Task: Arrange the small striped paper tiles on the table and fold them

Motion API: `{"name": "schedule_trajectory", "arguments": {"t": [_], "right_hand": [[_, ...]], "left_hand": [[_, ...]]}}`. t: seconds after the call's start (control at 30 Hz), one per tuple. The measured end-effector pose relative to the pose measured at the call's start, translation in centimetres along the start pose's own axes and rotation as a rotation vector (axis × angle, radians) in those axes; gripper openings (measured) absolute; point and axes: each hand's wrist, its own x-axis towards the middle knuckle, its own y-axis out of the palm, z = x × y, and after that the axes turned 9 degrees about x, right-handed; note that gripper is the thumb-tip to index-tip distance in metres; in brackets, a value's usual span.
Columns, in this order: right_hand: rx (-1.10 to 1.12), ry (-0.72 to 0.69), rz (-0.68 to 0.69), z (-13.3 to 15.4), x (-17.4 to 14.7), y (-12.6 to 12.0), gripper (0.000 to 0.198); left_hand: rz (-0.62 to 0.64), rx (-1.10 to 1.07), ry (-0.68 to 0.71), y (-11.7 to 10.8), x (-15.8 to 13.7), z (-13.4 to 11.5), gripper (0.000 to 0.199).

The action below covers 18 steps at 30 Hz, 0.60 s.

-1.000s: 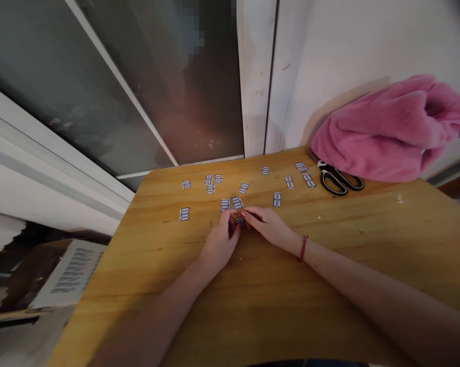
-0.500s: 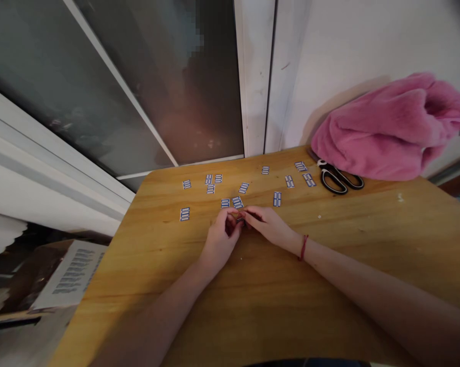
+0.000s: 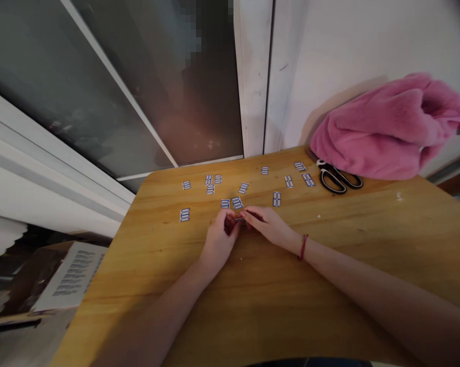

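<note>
My left hand [image 3: 219, 238] is closed, its thumb and fingers pinching a small thin piece [image 3: 239, 219] that shows only as a pale edge with a dark line. From the other side, the fingertips of my right hand [image 3: 266, 221] are closed on the same piece. Fingers hide most of it, so its face cannot be made out. Just beyond the fingertips lie two small blue-and-white cards, one tilted [image 3: 237, 203] and one straighter card [image 3: 225, 204]. A red cord bracelet [image 3: 303, 247] circles my right wrist.
Several more such cards, among them a left card [image 3: 184, 214] and a right card [image 3: 277, 199], lie scattered on the wooden table [image 3: 276, 300]. Black-handled scissors [image 3: 334, 182] rest beside a pink plush cloth [image 3: 386, 132] at the back right. A cardboard box [image 3: 67, 275] stands left, below the table.
Both hands stay together in almost the same place. The piece between the fingertips has turned slightly, showing a little more of its pale edge. The cards on the table have not moved.
</note>
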Motion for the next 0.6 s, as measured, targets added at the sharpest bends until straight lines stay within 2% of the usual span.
{"name": "schedule_trajectory", "arguments": {"t": [0.4,0.6], "right_hand": [[0.096,0.061,-0.017,0.03,-0.10,0.08,0.036],[0.104,0.008,-0.095,-0.35,-0.08,0.22,0.028]], "left_hand": [[0.033,0.057,-0.009,-0.23,-0.14,-0.11,0.009],[-0.013,-0.141,-0.064,-0.38,0.22,0.18,0.016]]}}
